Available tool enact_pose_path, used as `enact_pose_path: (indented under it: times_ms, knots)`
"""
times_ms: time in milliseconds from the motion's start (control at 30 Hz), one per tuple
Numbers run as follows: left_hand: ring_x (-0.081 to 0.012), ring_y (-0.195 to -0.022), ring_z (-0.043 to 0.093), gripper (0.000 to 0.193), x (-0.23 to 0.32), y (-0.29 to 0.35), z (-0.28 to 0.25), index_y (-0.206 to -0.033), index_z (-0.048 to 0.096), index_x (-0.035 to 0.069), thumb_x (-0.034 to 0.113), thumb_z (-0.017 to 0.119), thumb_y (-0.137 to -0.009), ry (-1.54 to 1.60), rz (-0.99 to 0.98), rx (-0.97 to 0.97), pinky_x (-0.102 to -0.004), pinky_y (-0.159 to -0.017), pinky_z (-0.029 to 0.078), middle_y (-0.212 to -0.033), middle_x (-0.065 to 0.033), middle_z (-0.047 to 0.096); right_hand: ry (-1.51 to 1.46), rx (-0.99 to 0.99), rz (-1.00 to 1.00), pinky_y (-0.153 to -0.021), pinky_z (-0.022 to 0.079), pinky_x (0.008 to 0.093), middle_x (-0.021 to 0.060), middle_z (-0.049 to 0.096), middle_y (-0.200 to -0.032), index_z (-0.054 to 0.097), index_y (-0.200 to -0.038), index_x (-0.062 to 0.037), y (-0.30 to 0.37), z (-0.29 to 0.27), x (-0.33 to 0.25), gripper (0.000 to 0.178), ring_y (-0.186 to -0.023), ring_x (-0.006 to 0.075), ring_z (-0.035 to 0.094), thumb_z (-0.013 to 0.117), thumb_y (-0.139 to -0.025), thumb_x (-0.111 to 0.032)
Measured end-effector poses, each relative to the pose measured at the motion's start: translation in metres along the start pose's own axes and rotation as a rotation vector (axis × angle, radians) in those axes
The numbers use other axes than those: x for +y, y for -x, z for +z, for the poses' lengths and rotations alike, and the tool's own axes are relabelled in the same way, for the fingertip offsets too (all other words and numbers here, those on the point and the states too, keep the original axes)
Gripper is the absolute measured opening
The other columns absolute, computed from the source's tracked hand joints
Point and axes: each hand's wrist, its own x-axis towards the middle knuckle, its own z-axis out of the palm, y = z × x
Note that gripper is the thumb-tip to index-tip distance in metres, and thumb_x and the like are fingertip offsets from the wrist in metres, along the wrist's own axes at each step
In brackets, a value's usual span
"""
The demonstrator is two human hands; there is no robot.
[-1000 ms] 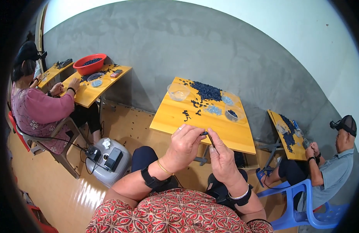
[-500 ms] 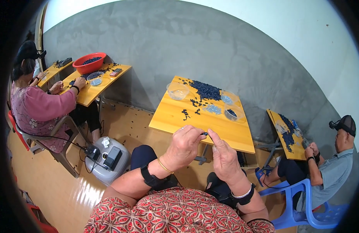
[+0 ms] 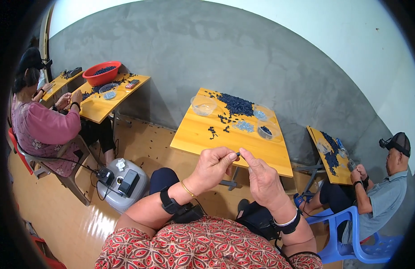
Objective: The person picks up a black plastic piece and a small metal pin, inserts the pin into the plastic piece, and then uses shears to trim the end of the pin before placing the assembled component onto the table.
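Note:
My left hand (image 3: 213, 168) is closed in a pinch on a small dark piece (image 3: 238, 154), held up just off the near edge of the yellow table (image 3: 194, 133). Thumb and forefinger of my right hand (image 3: 265, 181) press at the piece's other side. Most of it is hidden by the fingertips, so its exact kind is unclear. Beyond my hands a heap of small dark-blue pieces (image 3: 234, 104) lies on the tabletop, with a few strays nearer me. A patch of small silvery pieces (image 3: 243, 127) lies beside the heap.
On my table stand a clear bowl (image 3: 203, 107) at left and a clear tub (image 3: 265, 132) of dark pieces at right. A grey stool-like box (image 3: 122, 197) with black devices stands at my left. Co-workers sit left and right; a red basin (image 3: 102, 74) and blue chair (image 3: 351, 237) are near them.
My hands have stayed together at the small piece, with the right fingers shifting slightly. The co-worker at left has drawn one hand back toward the other. The view has moved a little.

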Motion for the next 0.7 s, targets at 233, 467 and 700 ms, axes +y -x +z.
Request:
enact_pose_path:
  times_ms: [233, 467, 700]
  knots:
    - [-0.0076, -0.054, 0.049, 0.017, -0.010, -0.003, -0.003, -0.083, 0.062, -0.002, 0.012, 0.051, -0.086, 0.374, -0.233, -0.072, -0.0212, -0.050, 0.041, -0.066, -0.0014, 0.057, -0.051, -0.031, 0.040, -0.070, 0.045, 0.0403, 0.0203, 0.057, -0.087, 0.045, -0.121, -0.0056, -0.002, -0.001, 0.001, 0.051, -0.079, 0.0355, 0.056, 0.044, -0.071, 0.009]
    - [-0.0103, -0.065, 0.050, 0.017, -0.015, -0.010, -0.009, -0.095, 0.059, -0.002, 0.008, 0.047, -0.087, 0.728, -0.370, -0.179, -0.0237, -0.060, 0.044, -0.075, -0.0021, 0.054, -0.026, -0.082, 0.045, -0.066, 0.045, 0.0428, 0.0230, 0.057, -0.086, 0.043, -0.120, -0.0049, -0.007, -0.003, 0.006, 0.047, -0.076, 0.0386, 0.056, 0.041, -0.075, 0.006]
    - [-0.0127, -0.073, 0.052, 0.020, -0.015, -0.008, -0.015, -0.103, 0.056, -0.003, 0.005, 0.047, -0.087, 0.719, -0.401, -0.181, -0.0264, -0.069, 0.046, -0.083, -0.0053, 0.056, -0.014, -0.123, 0.059, -0.063, 0.045, 0.0443, 0.0229, 0.057, -0.084, 0.043, -0.119, -0.0050, -0.012, -0.002, 0.009, 0.046, -0.074, 0.0390, 0.056, 0.042, -0.075, 0.004]
